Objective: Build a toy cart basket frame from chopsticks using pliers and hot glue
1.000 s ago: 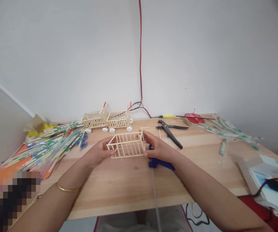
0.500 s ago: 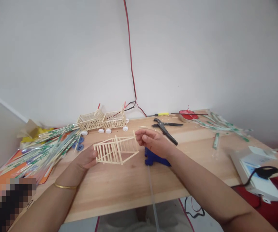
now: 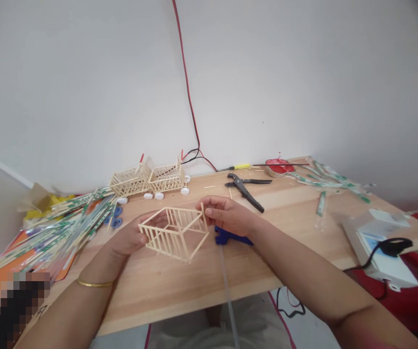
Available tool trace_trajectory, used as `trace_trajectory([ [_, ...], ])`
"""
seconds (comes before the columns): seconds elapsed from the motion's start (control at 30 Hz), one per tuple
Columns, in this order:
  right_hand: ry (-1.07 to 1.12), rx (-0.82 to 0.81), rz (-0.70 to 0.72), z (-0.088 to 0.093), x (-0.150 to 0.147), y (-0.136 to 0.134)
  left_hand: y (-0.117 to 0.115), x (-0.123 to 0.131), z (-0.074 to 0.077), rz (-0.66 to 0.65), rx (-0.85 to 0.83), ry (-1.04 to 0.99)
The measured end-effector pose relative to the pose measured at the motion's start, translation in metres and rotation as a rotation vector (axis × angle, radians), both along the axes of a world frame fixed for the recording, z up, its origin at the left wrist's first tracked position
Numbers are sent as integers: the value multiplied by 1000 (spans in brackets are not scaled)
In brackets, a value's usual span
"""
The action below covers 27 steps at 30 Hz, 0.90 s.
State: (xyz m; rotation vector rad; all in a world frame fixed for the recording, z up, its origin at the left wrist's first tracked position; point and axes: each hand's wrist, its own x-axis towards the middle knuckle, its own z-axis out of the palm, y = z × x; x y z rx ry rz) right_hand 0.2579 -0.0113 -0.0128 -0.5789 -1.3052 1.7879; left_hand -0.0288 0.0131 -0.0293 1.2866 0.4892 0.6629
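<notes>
Between my two hands is a small box-like wooden stick frame (image 3: 180, 230), its near side a row of thin slats. My left hand (image 3: 133, 235) grips its left end, thumb in front and the other fingers partly hidden behind. At the right end, my right hand (image 3: 226, 213) has its thumb and fingers closed around a short upright stick of the frame. Below my right hand lies a blue glue gun (image 3: 230, 236), partly covered by that hand, with a clear glue stick (image 3: 225, 276) running from it past the table's front edge.
Two wheeled stick carts (image 3: 165, 178) stand at the back. Bundles of wrapped sticks (image 3: 81, 223) and blue wheels (image 3: 116, 222) lie left. Black-handled cutters (image 3: 247, 191), a yellow pen (image 3: 241, 166) and a red container (image 3: 280, 166) are behind my right hand. A white box (image 3: 379, 247) is at right.
The frame has been tilted and turned, so its open top now shows. My right hand has closed in on the frame's right end. The view has shifted slightly.
</notes>
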Motion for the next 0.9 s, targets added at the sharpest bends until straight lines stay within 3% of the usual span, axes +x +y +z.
trace_trajectory([
  [0.2,-112,124,-331,0,3,6,2,-5,5,209,244,57],
  [0.43,-232,238,-562,5,8,9,-8,12,21,645,869,568],
  [0.6,-337,198,-612,2,5,13,-17,22,22,629,1165,741],
  [0.7,-354,238,-611,1,3,14,-23,27,22,611,1202,725],
  [0.77,-347,283,-723,5,5,14,-26,30,23,654,1149,667],
  [0.9,-356,457,-1027,12,10,9,-22,31,23,782,725,345],
])
